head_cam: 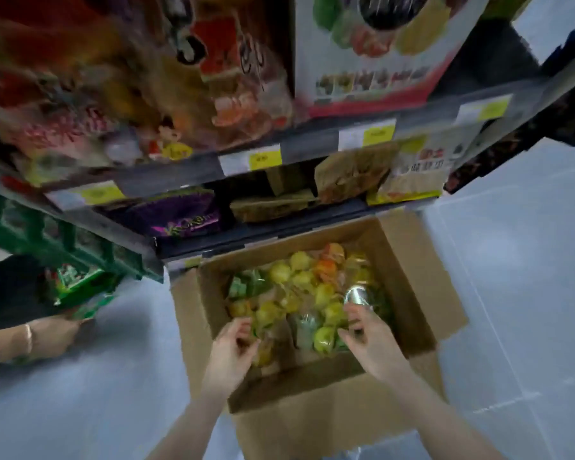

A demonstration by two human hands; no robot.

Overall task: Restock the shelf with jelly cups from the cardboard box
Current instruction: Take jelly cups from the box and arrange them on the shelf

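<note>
**Both hands down in the box of jelly cups**

The cardboard box (312, 390) sits open on the floor, right below the bottom shelf (279, 232). The jelly cups (299, 287) lie in a loose pile inside, in yellow, green and orange.

The left hand (234, 348) is at the near left side of the box. Its fingers are curled in among the cups, but the blur hides whether its grip has one. The right hand (367, 335) is at the near right side. Its fingers are loosely bent, close to a shiny foil lid (357, 295).

The cups lie just ahead of both hands, and the shelf is farther ahead and up.

The yellow price tags (264, 159) and pack writing are too blurry to read.
</note>
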